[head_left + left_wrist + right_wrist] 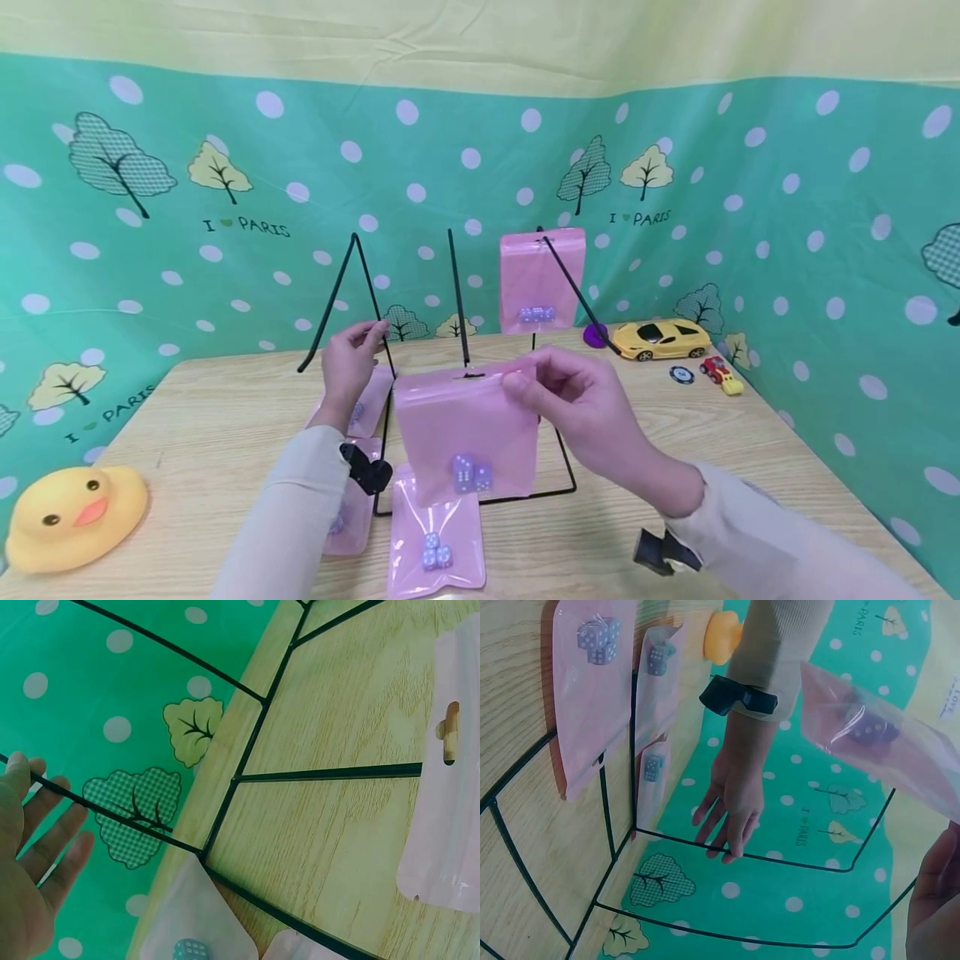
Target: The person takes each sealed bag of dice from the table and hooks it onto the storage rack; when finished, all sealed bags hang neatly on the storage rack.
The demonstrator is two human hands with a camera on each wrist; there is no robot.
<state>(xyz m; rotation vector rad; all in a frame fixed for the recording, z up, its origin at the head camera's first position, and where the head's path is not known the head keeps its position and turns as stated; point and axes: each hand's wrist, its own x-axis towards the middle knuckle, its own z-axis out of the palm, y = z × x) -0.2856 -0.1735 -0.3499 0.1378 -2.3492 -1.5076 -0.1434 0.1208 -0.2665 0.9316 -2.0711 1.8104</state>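
My right hand [592, 408] pinches the top right corner of a pink zip bag [435, 433] with dice inside. The bag's hang hole lies close to the tip of the middle prong of a black wire rack [457, 300]; whether the prong passes through it, I cannot tell. With thumb and fingertips my left hand [37, 877] holds the rack's left upright wire. Another pink bag of dice [525, 275] hangs on the right prong. More pink bags lie on the table: one in front [393, 542] and two at the left, partly behind my left arm.
At the left front sits a yellow toy duck [78, 521]. Back right are a yellow toy car [663, 339], a purple round object [596, 335], a poker chip [682, 375] and a small red toy vehicle [720, 373]. A green dotted curtain [300, 150] encloses the wooden table.
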